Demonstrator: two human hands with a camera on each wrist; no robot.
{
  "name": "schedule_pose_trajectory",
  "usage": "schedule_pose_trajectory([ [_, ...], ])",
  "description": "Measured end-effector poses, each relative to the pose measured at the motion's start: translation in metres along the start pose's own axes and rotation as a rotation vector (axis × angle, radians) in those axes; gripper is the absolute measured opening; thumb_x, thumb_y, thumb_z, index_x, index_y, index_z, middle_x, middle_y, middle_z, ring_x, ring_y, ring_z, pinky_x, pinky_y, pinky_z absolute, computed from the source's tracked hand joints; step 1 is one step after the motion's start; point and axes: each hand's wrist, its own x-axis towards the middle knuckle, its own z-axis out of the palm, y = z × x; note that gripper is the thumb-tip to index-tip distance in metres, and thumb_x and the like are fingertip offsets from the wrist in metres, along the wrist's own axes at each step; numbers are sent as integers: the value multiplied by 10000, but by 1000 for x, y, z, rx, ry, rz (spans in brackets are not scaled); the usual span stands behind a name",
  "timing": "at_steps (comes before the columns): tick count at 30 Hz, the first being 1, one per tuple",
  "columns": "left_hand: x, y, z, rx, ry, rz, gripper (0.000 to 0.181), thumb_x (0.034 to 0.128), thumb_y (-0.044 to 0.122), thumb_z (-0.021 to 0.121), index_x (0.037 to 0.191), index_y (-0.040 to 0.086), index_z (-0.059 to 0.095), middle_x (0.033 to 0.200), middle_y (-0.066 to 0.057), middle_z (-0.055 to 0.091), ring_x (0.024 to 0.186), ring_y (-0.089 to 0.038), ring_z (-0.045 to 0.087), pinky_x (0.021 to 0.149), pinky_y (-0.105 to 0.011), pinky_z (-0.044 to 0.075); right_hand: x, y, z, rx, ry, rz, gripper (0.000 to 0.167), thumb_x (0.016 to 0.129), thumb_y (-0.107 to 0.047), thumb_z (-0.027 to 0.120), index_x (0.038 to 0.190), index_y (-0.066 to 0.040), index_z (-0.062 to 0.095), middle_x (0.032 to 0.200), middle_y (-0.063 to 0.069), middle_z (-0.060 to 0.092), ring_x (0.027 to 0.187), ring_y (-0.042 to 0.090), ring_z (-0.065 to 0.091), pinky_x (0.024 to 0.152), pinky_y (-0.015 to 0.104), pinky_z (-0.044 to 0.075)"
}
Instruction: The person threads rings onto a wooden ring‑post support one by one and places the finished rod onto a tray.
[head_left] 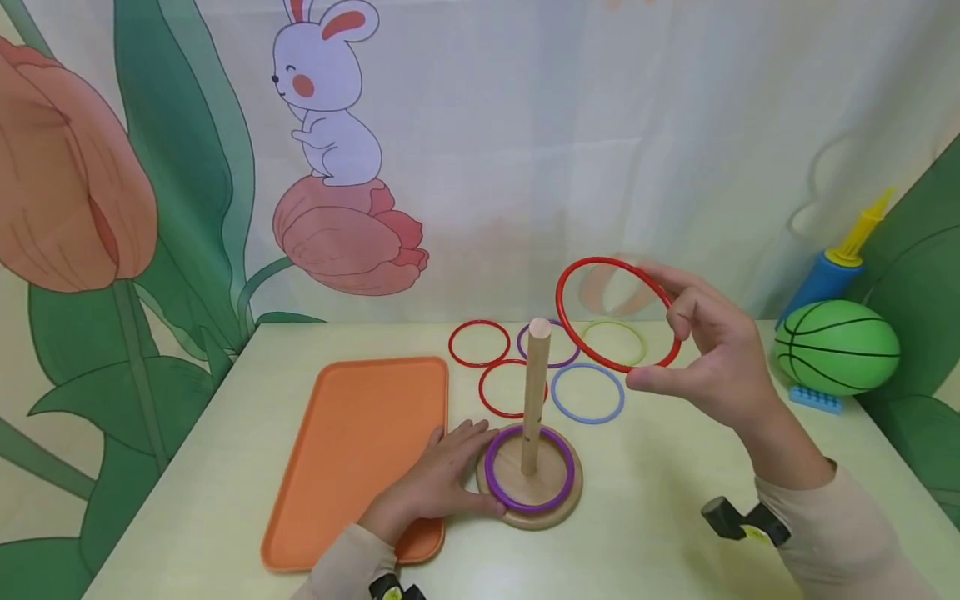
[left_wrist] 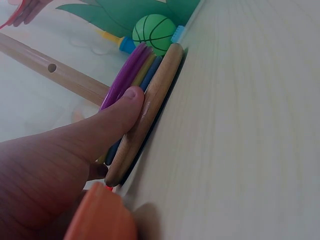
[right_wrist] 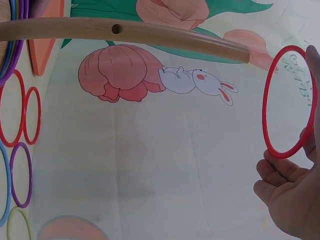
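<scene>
My right hand [head_left: 716, 358] pinches a red ring [head_left: 564, 312] between thumb and fingers, raised to the right of a wooden peg stand [head_left: 536, 392]. In the right wrist view the red ring [right_wrist: 265, 107] is apart from the peg's free end [right_wrist: 240, 51]. My left hand [head_left: 442, 477] holds the left side of the stand's round base, its thumb [left_wrist: 131, 95] against the edge. Around the peg's foot lie purple [left_wrist: 122, 75], yellow [left_wrist: 145, 69] and blue rings [left_wrist: 152, 74], stacked on the base [left_wrist: 162, 82].
Behind the stand lie loose rings: two red [head_left: 480, 321], a purple [head_left: 520, 337], a pale green [head_left: 643, 340] and a blue [head_left: 588, 421]. An orange tray [head_left: 367, 450] is at left. A green ball [head_left: 836, 346], blue brick [head_left: 816, 399] and blue-yellow pump [head_left: 821, 275] stand at right.
</scene>
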Motion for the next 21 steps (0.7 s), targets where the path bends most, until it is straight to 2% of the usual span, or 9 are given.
schedule_pose_trajectory([
  [7,-3,1,-1,1,-4,-8,1020,785,590,885,1611,180,449,1698,-154,332,1592,-403,215,1261,-663,-12,10,-5,7,-14,-61,-30,578,561,184,943,766,-34,448,1441,238,603,1398,356,494,1025,266,540],
  [13,-3,0,-3,7,-3,-18,1018,787,594,882,1614,191,445,1702,-146,327,1595,-397,207,1264,-651,-21,17,-3,18,-36,-134,-111,592,568,69,996,756,-65,450,1404,188,636,1383,377,484,978,272,533],
  [17,-4,0,-3,8,-7,-24,1015,786,597,881,1615,204,445,1704,-132,327,1597,-388,206,1266,-647,-20,17,-2,22,-89,-143,-140,621,533,20,1015,747,-84,441,1379,139,661,1354,345,520,885,256,503],
  [20,-3,2,-4,0,-10,-26,1012,786,586,886,1615,210,446,1705,-130,324,1600,-382,200,1267,-645,-16,14,-3,23,-169,-144,-114,654,491,1,1025,746,-114,433,1374,111,675,1347,287,559,827,253,466],
  [21,-2,2,-4,-2,-8,-24,1012,784,583,889,1615,211,447,1705,-130,326,1600,-381,200,1267,-644,-15,13,-3,23,-191,-146,-105,661,502,-47,1040,748,-121,430,1374,110,676,1344,275,570,807,259,449],
])
